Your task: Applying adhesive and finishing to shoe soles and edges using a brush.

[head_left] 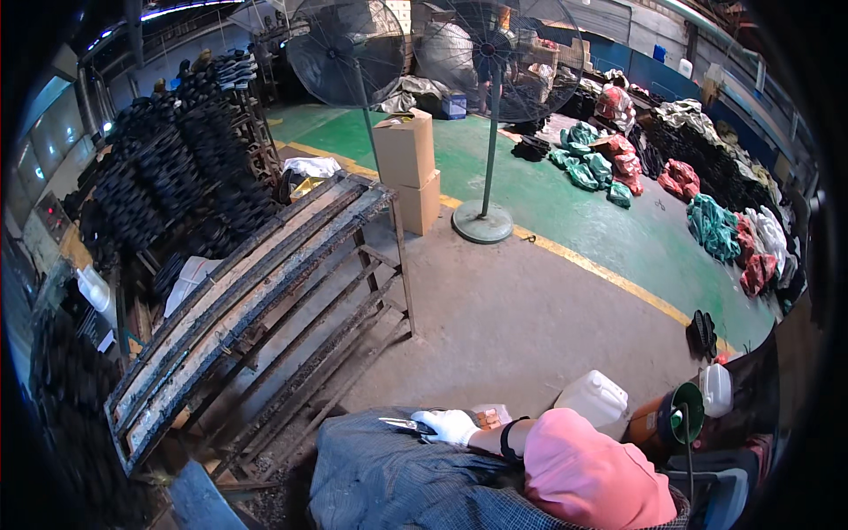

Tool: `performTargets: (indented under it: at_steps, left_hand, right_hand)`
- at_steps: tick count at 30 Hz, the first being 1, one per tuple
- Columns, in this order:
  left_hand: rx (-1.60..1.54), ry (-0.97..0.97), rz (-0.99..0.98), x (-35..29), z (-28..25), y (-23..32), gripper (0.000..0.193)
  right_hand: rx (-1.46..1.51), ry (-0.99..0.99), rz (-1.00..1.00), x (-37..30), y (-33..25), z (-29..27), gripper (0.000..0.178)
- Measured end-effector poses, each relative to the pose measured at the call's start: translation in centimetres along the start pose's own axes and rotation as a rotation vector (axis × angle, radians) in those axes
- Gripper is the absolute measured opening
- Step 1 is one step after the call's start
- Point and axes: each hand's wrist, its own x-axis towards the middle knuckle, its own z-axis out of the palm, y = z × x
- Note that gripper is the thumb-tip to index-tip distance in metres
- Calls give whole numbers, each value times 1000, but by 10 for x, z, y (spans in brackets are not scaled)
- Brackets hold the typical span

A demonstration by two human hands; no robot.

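Pink sleeve (590,477) fills the lower right, closest to the lens, and from it a forearm with a dark wristband reaches left to a white-gloved hand (449,426). Which of the person's hands this is cannot be told from the picture; the other is out of sight. The gloved hand is closed around the handles of a pair of metal scissors (402,425), whose blades point left. Hand and scissors rest on a grey checked cloth (397,477) spread over the lap at the bottom edge (the cloth hides whatever lies beneath it). Just beyond the glove sits a small orange and white packet (488,415).

To the right of the forearm stands a white plastic jug (596,399), then a green funnel (682,413) and a smaller white bottle (715,389), all near one another on the concrete floor (512,318).

Left of the cloth a rusty metal rack (256,291) slants away, its long rails crusted and bare. Behind it rises a tall heap of black rubber parts (177,168). Farther off stand two stacked cardboard boxes (408,168) and a pedestal fan (486,115) on a green painted floor strip, with bundles of green, red and white material (715,221) along the right wall.
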Motion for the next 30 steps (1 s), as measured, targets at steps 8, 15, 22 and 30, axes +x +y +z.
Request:
performTargets:
  at_steps: [8,15,22,30]
  left_hand:
    - [9,-86,-57,-44,-9,118,51]
    - [7,-187,-164,-75,-47,270,51]
    - [-676,281,-545,63,-288,230,54]
    - [-871,804,-958,80,-419,106,58]
  right_hand:
    - [-19,43,-38,2,8,10,55]
    - [-2,74,-32,2,6,11,54]
    - [309,377,89,0,-18,-4,41]
    - [1964,349,-981,18,-112,-242,27]
